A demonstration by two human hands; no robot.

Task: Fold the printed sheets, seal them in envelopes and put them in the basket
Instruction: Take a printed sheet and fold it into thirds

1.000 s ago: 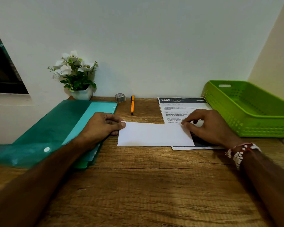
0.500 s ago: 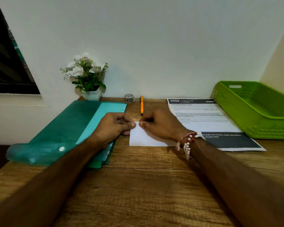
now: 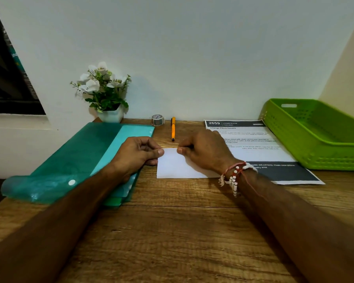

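Head view, entry by item.

1. Folded sheet (image 3: pixel 175 167): white, blank face up, flat on the desk (image 3: pixel 172 231) at centre, just right of the folder and touching or overlapping the left edge of the printed sheet. Its long axis runs left to right, parallel to the near desk edge. Its right end is hidden under the right wrist. Which long edge carries the fold cannot be told.

2. Left hand (image 3: pixel 135 154): fingers curled, thumb on top of the sheet's far-left corner, pinching it in place.

3. Right hand (image 3: pixel 204 152): fingers curled, thumb and forefinger tips pinching the far edge, close to the left thumb.

4. Printed sheet (image 3: pixel 258 152): unfolded, right of centre, heading at the far end and dark band near. Its long axis runs near to far.

5. Basket (image 3: pixel 315 144): green, far right, apart from both hands.

6. Folder (image 3: pixel 70 160): teal, on the left, under the left forearm.

7. Pen (image 3: pixel 173 129) and tape roll (image 3: pixel 157 120): by the far wall.

Step in hand, as judged: finishing or truing up the fold of the first sheet. Nothing is sealed yet.

Next move, as judged: keep the left corner pinned while the crease is pressed flat. Then fetch an envelope, none of which is plainly visible, and slide the sheet in long edge first.
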